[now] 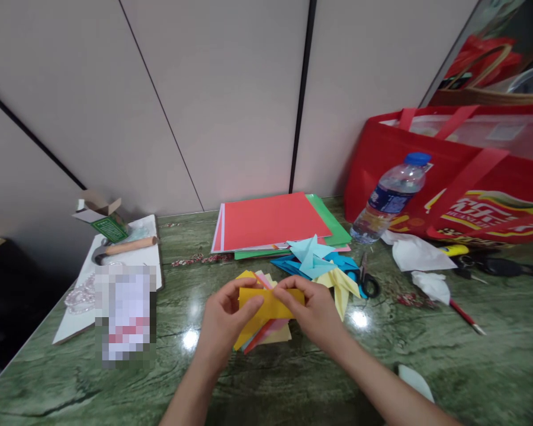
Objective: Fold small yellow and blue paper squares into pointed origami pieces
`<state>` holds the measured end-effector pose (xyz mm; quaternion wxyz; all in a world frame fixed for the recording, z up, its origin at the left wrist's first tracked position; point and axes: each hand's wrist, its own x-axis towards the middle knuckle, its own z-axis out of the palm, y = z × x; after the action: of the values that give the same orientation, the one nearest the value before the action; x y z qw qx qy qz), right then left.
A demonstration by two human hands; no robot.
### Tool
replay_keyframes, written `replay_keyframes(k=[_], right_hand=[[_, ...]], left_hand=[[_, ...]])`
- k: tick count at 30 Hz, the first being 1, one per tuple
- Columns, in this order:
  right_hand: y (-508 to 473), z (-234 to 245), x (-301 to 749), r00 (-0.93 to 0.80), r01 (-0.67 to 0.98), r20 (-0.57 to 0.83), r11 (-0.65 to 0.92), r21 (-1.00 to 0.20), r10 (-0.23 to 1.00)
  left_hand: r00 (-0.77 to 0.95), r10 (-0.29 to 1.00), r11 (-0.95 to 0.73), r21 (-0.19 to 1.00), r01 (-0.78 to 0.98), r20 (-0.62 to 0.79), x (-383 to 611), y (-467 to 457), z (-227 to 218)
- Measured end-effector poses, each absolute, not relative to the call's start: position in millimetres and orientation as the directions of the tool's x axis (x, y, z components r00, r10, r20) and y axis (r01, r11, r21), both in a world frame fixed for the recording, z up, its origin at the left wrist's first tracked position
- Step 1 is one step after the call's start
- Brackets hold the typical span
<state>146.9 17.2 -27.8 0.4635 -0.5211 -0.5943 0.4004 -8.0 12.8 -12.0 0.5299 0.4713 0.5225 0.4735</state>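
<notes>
Between my two hands is a yellow sheet of paper (273, 305), its upper part folded over into a band. My left hand (228, 313) pinches the left end, thumb in front. At the right end, my right hand (308, 305) grips the same sheet between thumb and fingers. Below it lie several coloured paper sheets (275, 334), fanned out on the table and partly hidden by the yellow one. Just beyond my hands are folded paper shapes: a light blue one (311, 257), a darker blue one (284, 264) and a pale yellow one (337, 283). Scissors (368, 281) lie beside them.
A stack with a red sheet (270, 222) on top lies against the wall. To the right stand a water bottle (391, 198) and a red bag (471, 177). A white board (86, 296) on the left bears a hammer (127, 247) and a small green box (106, 225).
</notes>
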Motion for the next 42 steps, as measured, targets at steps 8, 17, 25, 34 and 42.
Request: replay_keyframes(k=[8, 17, 25, 34, 42], right_hand=[[14.8, -32.8, 146.0, -0.186, 0.313, 0.211, 0.262, -0.913, 0.96], [15.1, -35.3, 145.8, -0.217, 0.243, 0.137, 0.189, -0.951, 0.966], [17.0, -33.3, 143.9, -0.292, -0.062, -0.033, -0.053, -0.997, 0.956], [20.5, -40.7, 144.9, -0.321, -0.009, -0.066, -0.072, -0.997, 0.945], [20.9, -41.0, 144.8, -0.295, -0.025, -0.107, -0.12, -0.992, 0.949]], left_hand=[[0.106, 0.97, -0.24, 0.908, 0.343, 0.217, -7.9, 10.5, -11.4], [0.031, 0.986, -0.164, 0.937, 0.307, 0.163, -7.4, 8.8, -9.8], [-0.087, 0.996, 0.016, 0.993, 0.119, -0.006, -19.5, 14.3, -18.5], [-0.121, 0.993, 0.02, 0.991, 0.135, -0.004, -16.9, 13.3, -18.2], [-0.107, 0.989, -0.079, 0.975, 0.205, 0.103, -14.0, 11.1, -10.7]])
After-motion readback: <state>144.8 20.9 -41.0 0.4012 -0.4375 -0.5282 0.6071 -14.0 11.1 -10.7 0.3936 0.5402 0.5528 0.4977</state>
